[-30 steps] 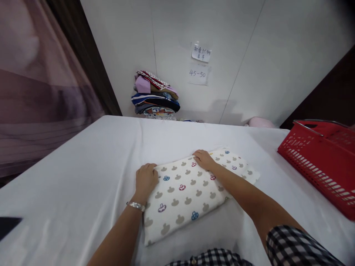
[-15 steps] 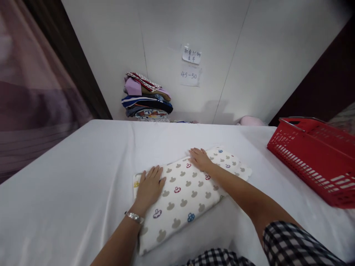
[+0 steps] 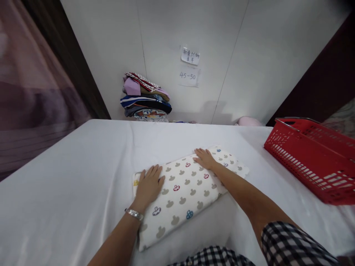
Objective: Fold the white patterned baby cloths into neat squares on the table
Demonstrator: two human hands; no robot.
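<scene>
A white folded cloth (image 3: pixel 183 192) printed with grey, red, purple and blue mushrooms lies at a slant on the white-covered table (image 3: pixel 83 166). My left hand (image 3: pixel 149 184) rests flat on its left end, fingers stretched out, with a silver bracelet on the wrist. Farther right, my right hand (image 3: pixel 205 159) presses on the cloth near its far edge, palm down and fingers extended. Part of the cloth is hidden under both hands and the right forearm.
A red plastic basket (image 3: pixel 310 159) with a metal handle stands on the table's right side. Beyond the far edge is a stack of folded fabrics (image 3: pixel 146 98) against the wall. Paper signs (image 3: pixel 189 76) hang there. A pinkish curtain (image 3: pixel 36 92) hangs at left.
My right hand has slid slightly to the right along the cloth's far edge. My left hand stays in place on the left end. The view has shifted a little.
</scene>
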